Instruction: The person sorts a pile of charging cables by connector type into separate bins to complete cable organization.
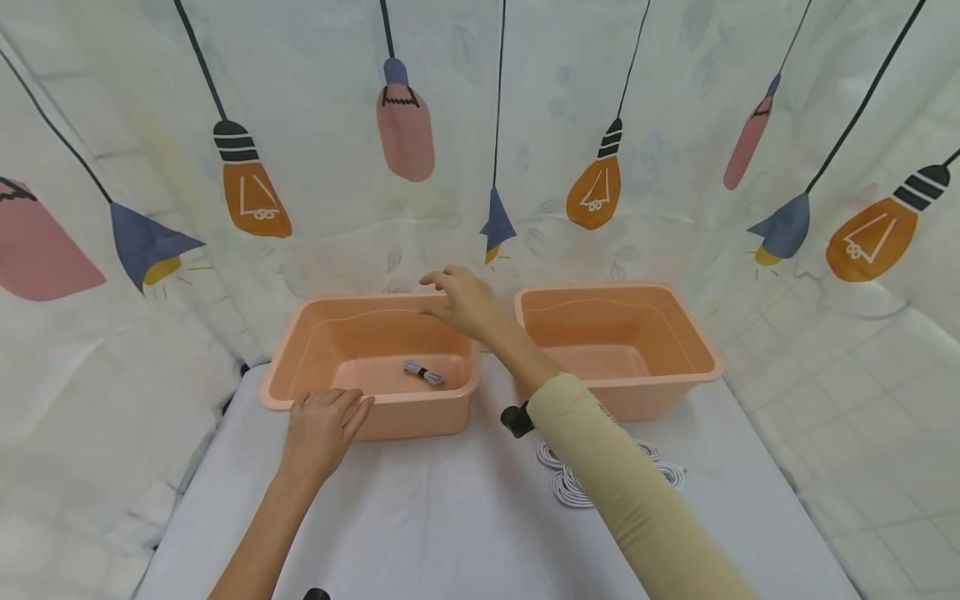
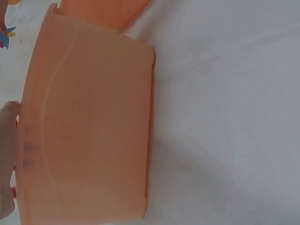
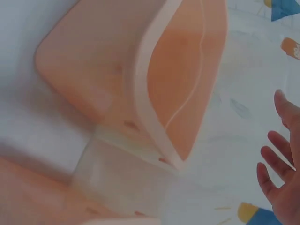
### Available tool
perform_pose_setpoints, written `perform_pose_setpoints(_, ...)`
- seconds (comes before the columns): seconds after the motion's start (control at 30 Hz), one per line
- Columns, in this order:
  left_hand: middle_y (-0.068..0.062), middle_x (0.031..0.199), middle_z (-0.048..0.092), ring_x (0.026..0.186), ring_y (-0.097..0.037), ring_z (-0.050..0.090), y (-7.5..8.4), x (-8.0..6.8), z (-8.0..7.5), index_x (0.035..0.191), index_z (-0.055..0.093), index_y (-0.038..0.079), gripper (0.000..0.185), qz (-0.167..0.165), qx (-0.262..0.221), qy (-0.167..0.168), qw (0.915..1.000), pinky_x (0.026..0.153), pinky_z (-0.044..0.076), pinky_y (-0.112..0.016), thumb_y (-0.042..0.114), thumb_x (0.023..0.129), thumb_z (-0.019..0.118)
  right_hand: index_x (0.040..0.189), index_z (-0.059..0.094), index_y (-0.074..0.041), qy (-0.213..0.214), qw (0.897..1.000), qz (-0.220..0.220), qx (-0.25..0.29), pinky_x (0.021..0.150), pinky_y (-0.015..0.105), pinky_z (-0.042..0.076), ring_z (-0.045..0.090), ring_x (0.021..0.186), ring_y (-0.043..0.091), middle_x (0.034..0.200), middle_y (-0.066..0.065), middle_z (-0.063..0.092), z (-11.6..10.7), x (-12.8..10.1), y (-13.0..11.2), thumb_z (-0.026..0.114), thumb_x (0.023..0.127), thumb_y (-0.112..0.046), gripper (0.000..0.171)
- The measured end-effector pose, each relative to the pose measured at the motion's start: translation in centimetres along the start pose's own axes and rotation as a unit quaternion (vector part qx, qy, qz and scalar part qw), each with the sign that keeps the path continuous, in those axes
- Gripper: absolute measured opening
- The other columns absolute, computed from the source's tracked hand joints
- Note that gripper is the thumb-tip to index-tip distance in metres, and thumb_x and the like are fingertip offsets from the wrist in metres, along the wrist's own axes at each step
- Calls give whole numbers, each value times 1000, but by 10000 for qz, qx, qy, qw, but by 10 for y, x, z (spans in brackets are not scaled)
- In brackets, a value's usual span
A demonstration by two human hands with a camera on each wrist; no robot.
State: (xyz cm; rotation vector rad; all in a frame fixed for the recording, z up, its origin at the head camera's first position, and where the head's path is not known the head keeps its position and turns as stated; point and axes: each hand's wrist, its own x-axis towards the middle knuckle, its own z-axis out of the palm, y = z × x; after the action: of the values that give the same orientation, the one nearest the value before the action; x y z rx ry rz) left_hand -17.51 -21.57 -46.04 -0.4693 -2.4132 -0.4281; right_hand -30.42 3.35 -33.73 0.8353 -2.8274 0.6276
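Observation:
Two peach plastic bins stand side by side, the left bin (image 1: pixel 420 414) and the right bin (image 1: pixel 630 400). Inside the left bin, on its floor, lies a small bundled grey-white cable (image 1: pixel 423 372) with a dark tie. My left hand (image 1: pixel 322 429) grips that bin's front rim, fingers hooked over the edge; part of it shows at the border of the left wrist view. My right hand (image 1: pixel 468 307) hovers over the left bin's right end with fingers spread, holding nothing. The right wrist view shows this hand (image 3: pixel 288 164) apart from both bins.
Several coiled white cables (image 1: pixel 573 487) lie on the white-covered table (image 1: pixel 450 517) in front of the right bin, partly hidden under my right forearm. A curtain (image 1: pixel 322 108) printed with lamps hangs behind the bins. A dark object (image 1: pixel 317 593) peeks in at the bottom edge.

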Motion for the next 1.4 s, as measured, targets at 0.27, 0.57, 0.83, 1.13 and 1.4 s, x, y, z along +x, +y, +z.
perform_pose_setpoints(0.27,-18,95,78,93,-42,74,1,0,-1,100,79,-2,21,-69,23,-35,10000,91,49,-75,15,89,82,141,66,-13,274,9993,146,212,95,43,56,64,120,28,127,11,68,-22,-38,17,77,99,-33,48)
perform_pose_setpoints(0.57,-19,97,78,95,-42,74,2,1,-1,101,79,-2,21,-220,86,-210,9995,95,47,-75,17,91,81,136,69,-8,668,9970,125,373,93,46,57,65,115,30,122,14,68,-34,-88,34,77,98,-23,41)
perform_pose_setpoints(0.83,-19,95,78,92,-43,74,2,1,-1,100,79,-2,21,-73,132,-97,9998,92,49,-74,16,90,81,132,71,-7,1105,9934,-68,296,92,48,57,66,109,32,116,13,70,-36,-125,43,80,95,-18,39)
perform_pose_setpoints(1.13,-19,94,78,90,-43,74,2,2,-4,98,78,-3,21,-5,140,-22,9999,91,50,-75,15,89,82,130,72,-4,1439,9890,-156,288,91,48,58,65,111,32,121,14,69,-37,-163,54,82,93,-20,42)
perform_pose_setpoints(1.4,-20,94,78,90,-42,75,3,1,-3,99,79,-3,20,-75,123,-77,9999,90,50,-74,15,90,82,127,74,-6,1855,9819,-335,176,89,51,58,67,109,32,113,10,73,-34,-205,68,84,90,-13,38)
